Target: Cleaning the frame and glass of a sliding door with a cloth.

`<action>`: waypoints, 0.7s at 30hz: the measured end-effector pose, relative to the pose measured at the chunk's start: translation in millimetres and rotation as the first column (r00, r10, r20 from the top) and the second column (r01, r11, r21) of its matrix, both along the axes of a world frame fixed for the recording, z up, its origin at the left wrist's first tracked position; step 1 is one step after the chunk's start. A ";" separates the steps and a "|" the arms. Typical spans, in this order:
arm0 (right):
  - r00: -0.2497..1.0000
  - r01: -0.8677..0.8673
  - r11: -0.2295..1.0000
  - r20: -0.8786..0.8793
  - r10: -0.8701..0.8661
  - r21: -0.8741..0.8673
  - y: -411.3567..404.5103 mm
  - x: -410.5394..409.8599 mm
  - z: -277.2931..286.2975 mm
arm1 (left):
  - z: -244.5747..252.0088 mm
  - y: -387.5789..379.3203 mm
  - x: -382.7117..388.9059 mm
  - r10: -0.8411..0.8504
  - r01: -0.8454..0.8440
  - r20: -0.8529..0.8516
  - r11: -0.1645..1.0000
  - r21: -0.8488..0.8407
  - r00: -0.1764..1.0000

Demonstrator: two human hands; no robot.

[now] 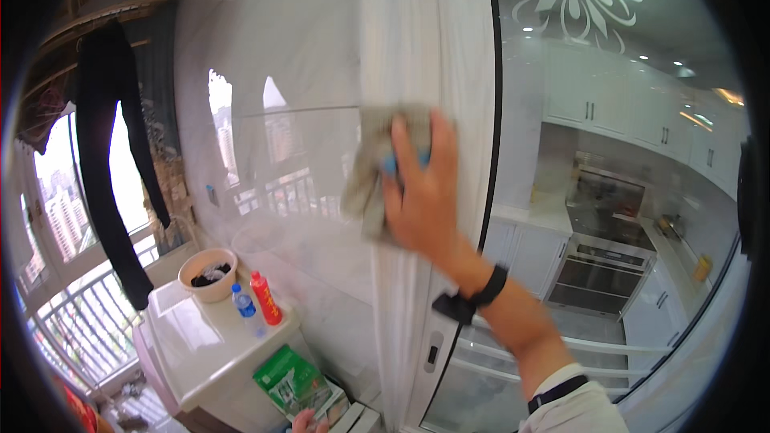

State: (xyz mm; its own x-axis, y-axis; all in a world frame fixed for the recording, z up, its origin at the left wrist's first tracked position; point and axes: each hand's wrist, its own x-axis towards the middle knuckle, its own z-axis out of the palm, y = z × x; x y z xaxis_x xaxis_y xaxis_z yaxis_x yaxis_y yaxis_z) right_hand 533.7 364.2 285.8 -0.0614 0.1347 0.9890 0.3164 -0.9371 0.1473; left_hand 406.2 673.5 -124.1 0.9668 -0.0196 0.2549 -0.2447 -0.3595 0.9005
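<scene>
My right hand [421, 198] presses a grey-beige cloth [373, 150] flat against the white door frame [409, 24], its fingers spread over it. Something blue [390, 165] shows between the fingers, too blurred to name. A black band with a small dark piece circles that wrist. At the bottom edge only the fingertips of my left hand [310, 422] are in view, near a green printed package [292, 376]; whether they hold anything is hidden. Glossy marble-look wall tiles [289, 150] adjoin the frame on the left.
A glass sliding door [529, 150] shows a kitchen behind it. Lower left, a white counter [198, 361] bears a basin [207, 288] with dark cloth, a water bottle [243, 300] and a red bottle [266, 299]. Black trousers [102, 132] hang by the balcony windows.
</scene>
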 end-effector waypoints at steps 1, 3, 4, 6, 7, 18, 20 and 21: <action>0.999 0.035 0.999 0.020 -0.035 -0.015 3.3 7.2 40.4 | -4.7 15.3 1.8 0.019 -0.025 -0.102 0.998 -0.061 0.995; 0.978 0.123 0.991 0.172 -0.114 -0.047 -4.3 25.4 129.6 | -31.7 32.4 21.2 0.024 -0.034 -0.154 0.998 -0.059 0.988; 0.934 0.190 0.975 0.329 -0.142 -0.119 -15.7 27.8 178.6 | -32.5 33.5 30.2 0.031 -0.044 -0.216 0.997 -0.055 0.976; 0.720 0.685 0.688 0.366 -0.589 -0.240 -20.0 36.9 269.1 | -17.7 35.8 42.5 -0.050 0.025 -0.259 0.995 -0.099 0.965; 0.646 0.759 0.615 0.372 -0.667 -0.214 -8.4 37.8 293.1 | -10.6 39.2 44.3 -0.090 0.047 -0.305 0.988 -0.145 0.948; 0.825 0.564 0.800 0.180 -0.535 -0.206 38.5 -0.3 102.3 | -120.7 50.5 74.8 -0.355 0.193 -0.428 0.906 -0.378 0.831; 0.853 0.503 0.837 -0.031 -0.521 -0.213 43.2 -11.8 3.6 | -103.9 50.4 67.2 -0.416 0.275 -0.364 0.884 -0.378 0.833; 0.849 0.489 0.841 -0.095 -0.520 -0.233 39.0 -13.4 -50.6 | -97.7 50.6 64.9 -0.417 0.275 -0.369 0.884 -0.379 0.831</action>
State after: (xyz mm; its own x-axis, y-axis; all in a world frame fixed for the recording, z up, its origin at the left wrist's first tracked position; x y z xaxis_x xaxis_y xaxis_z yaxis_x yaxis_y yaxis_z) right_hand 520.4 403.3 235.2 0.2123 0.2946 0.9318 -0.1596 -0.9302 0.3305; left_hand 471.1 724.1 -221.8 0.9212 -0.3659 -0.1326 0.1332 -0.0237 0.9908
